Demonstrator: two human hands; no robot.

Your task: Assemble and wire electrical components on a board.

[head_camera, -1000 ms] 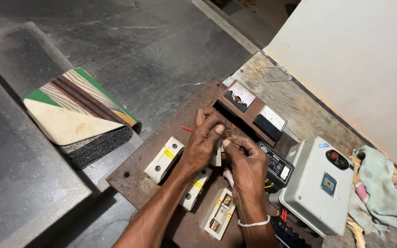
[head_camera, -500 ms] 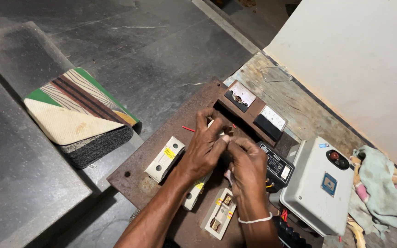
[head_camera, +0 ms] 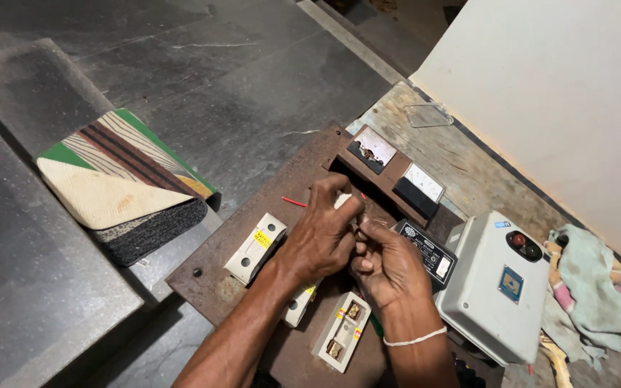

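Note:
Both my hands meet over the middle of a rusty brown metal panel [head_camera: 217,284]. My left hand [head_camera: 321,233] pinches a small white part [head_camera: 343,200] between thumb and fingers. My right hand [head_camera: 386,262] is curled just beside it, fingertips touching the same spot; what it holds is hidden. A thin red wire [head_camera: 294,202] pokes out left of my left hand. A white fuse holder with a yellow label [head_camera: 255,247] is fixed to the panel on the left. An open fuse base [head_camera: 341,330] lies under my right wrist, and another one [head_camera: 298,305] is half hidden by my left forearm.
Two small panel meters [head_camera: 372,149] [head_camera: 418,188] sit in the panel's far edge. A black device [head_camera: 429,251] and a grey starter box with buttons [head_camera: 497,284] lie to the right on a wooden board [head_camera: 440,144]. Rags [head_camera: 587,287] lie far right; a folded mat [head_camera: 120,183] rests at left.
My hands have stayed over the same spot on the panel. The fingers have shifted a little around the small part, and the white piece now shows at my left fingertips.

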